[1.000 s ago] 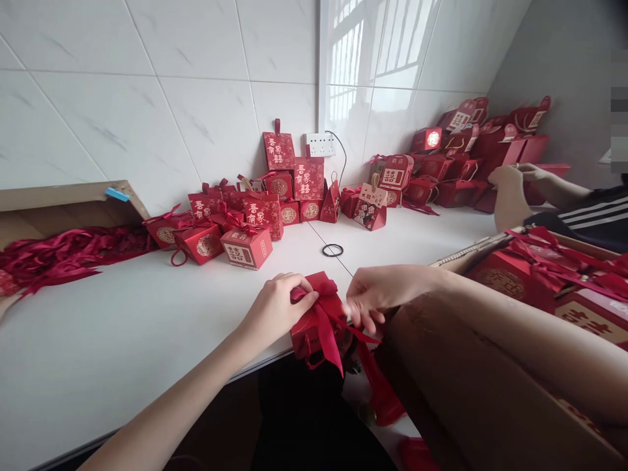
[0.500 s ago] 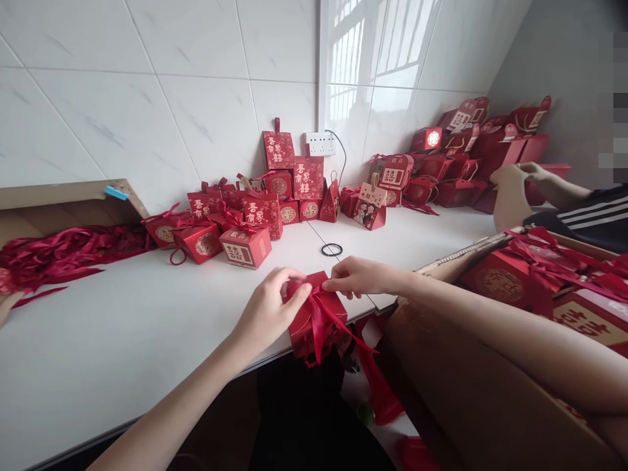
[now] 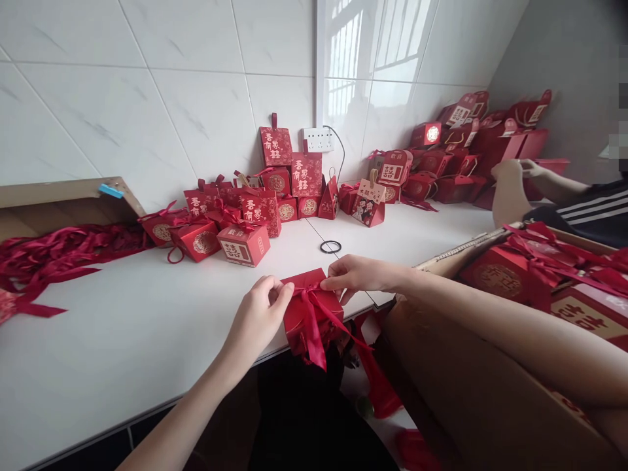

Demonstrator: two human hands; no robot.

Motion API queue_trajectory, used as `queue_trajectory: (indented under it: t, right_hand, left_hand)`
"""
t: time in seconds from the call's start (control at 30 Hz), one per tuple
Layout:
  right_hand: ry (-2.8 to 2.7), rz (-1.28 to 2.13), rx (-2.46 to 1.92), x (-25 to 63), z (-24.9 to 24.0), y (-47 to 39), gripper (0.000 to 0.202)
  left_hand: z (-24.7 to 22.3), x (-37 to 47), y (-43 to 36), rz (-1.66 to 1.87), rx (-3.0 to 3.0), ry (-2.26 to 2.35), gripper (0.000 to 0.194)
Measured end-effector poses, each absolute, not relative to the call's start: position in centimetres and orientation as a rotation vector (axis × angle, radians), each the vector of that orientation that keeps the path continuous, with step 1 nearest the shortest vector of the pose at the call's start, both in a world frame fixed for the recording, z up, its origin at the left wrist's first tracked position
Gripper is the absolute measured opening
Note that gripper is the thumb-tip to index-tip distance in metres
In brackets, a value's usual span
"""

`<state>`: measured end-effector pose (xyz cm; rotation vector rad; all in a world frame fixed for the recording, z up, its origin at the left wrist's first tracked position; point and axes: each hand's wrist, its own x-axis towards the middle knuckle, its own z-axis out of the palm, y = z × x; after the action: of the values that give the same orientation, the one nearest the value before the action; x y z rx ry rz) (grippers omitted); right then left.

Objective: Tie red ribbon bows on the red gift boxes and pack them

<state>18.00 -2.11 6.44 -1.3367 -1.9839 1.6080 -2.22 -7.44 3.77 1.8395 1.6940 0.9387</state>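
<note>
A red gift box (image 3: 296, 318) sits at the table's front edge, partly over it. Red satin ribbon (image 3: 311, 317) is tied on its top, with two tails hanging down the front. My left hand (image 3: 262, 314) pinches the ribbon at the left side of the knot. On the right side my right hand (image 3: 349, 278) has finger and thumb closed on the ribbon by the box's top edge. Just behind the box lies a black ring (image 3: 330, 246), touched by neither hand.
Several finished red boxes (image 3: 244, 244) stand along the tiled wall. A carton of loose red ribbons (image 3: 59, 252) is at left; a carton of red boxes (image 3: 520, 281) is at right. Another person's hand (image 3: 515, 170) is by the stacked boxes, below a power strip (image 3: 318, 139) at wall height.
My left hand has moved left from the knot, drawing the ribbon outward. My right hand has barely moved. The hand and ribbons at the far left edge have shifted; that hand is out of view.
</note>
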Motion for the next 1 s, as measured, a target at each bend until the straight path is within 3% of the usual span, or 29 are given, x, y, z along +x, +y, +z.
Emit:
queue_trajectory:
  t: [0.4,0.57,0.8,1.0]
  right_hand:
    - [-1.75,1.883,-1.304,18.3,7.0,-2.3,0.028]
    - [-1.817,1.831,-1.369,18.4,7.0,-2.3,0.028]
    - [-1.878,1.823,-1.313,18.8,7.1,-2.3,0.045]
    - [-1.865,1.741,-1.35,18.4,7.4,-2.5,0.04]
  left_hand:
    - [1.9,-1.2,-8.9,1.213,1.71,1.773,0.028]
    - [1.9,-1.6,-8.7,1.131,1.712,1.684,0.027]
    - [3.7,-4.0,-7.1,0.936,1.814,1.472,0.03]
    - [5.2,-4.5,-6.3,0.824,2.009,1.247,0.023]
